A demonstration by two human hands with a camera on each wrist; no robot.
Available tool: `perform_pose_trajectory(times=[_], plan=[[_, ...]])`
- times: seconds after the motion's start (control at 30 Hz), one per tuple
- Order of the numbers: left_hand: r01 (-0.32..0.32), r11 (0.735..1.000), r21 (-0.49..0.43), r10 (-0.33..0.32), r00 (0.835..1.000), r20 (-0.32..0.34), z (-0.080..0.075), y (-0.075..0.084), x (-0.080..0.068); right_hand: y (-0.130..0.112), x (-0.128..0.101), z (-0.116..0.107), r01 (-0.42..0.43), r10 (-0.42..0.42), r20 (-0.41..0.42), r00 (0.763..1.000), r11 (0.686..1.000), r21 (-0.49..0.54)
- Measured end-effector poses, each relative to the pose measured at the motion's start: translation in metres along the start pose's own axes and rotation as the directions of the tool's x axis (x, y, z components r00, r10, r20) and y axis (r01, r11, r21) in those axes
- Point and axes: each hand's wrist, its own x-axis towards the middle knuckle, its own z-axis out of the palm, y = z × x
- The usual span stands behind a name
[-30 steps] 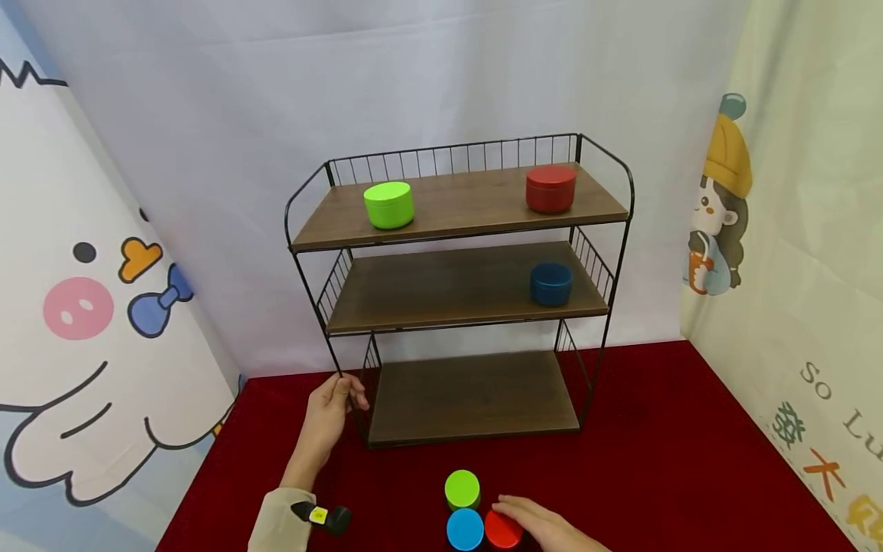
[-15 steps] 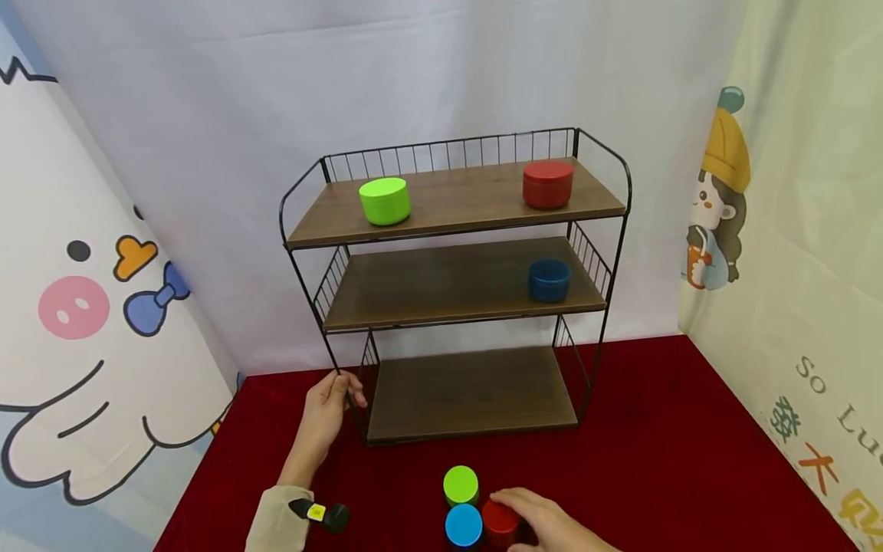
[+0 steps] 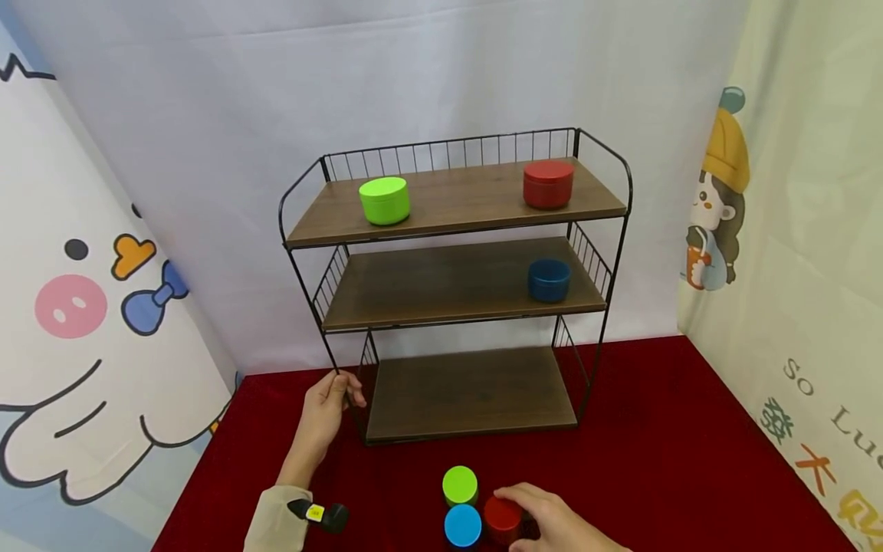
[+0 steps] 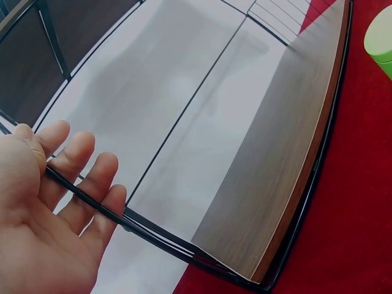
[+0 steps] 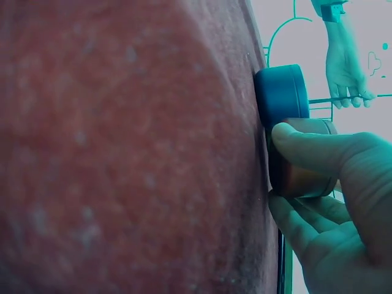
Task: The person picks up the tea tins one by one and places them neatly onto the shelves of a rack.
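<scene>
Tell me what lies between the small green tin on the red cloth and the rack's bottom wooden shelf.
Only bare red cloth separates the small green tin from the bottom wooden shelf; the head view shows this.

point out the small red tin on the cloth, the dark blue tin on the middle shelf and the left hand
small red tin (image 3: 500,515), head view, on its lid left of the fingers.
dark blue tin (image 3: 549,280), head view, on its side wall.
left hand (image 3: 323,418), head view, on the back of the hand.

Three tins (image 3: 476,510) sit near me before the shelf (image 3: 455,287); three more (image 3: 548,184) stand on its boards.
</scene>
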Motion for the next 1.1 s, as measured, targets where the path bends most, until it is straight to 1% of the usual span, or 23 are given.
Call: perform_pose_trajectory(times=[0.13,0.23,0.37,0.47,0.67,0.83,0.9,1.0,1.1], plan=[[0.000,1.000,0.000,0.000,1.000,0.003,0.000,0.000,0.000,-0.001,-0.001,-0.002,0.004,-0.004,-0.019,1.000,1.000,-0.005],[0.004,1.000,0.000,-0.004,1.000,0.003,0.000,0.001,-0.001,-0.004,0.000,-0.005,-0.046,0.047,-0.024,0.999,0.999,0.016],[0.006,1.000,0.001,-0.006,1.000,0.006,0.000,0.001,-0.002,-0.008,0.002,-0.013,-0.142,0.144,-0.028,0.989,0.989,0.049],[0.006,1.000,0.002,-0.006,1.000,0.007,0.000,0.001,-0.002,-0.010,0.004,-0.018,-0.162,0.165,-0.050,0.985,0.985,0.060],[0.008,1.000,0.005,-0.008,1.000,-0.001,-0.001,0.001,-0.002,-0.014,0.009,-0.026,-0.149,0.149,-0.111,0.983,0.989,0.011],[0.014,1.000,-0.010,-0.014,1.000,0.009,-0.001,0.002,-0.002,-0.017,0.012,-0.030,-0.095,0.089,-0.150,0.985,0.995,-0.034],[0.022,0.999,-0.037,-0.022,1.000,0.016,-0.001,0.002,-0.003,-0.018,0.013,-0.032,-0.072,0.061,-0.169,0.984,0.996,-0.058],[0.034,0.994,-0.103,-0.032,0.999,0.016,-0.001,0.002,-0.003,-0.020,0.016,-0.034,-0.054,0.035,-0.193,0.980,0.994,-0.094],[0.022,0.985,-0.170,-0.020,1.000,0.016,0.001,0.003,-0.003,-0.022,0.019,-0.038,-0.042,0.013,-0.217,0.976,0.990,-0.132]])
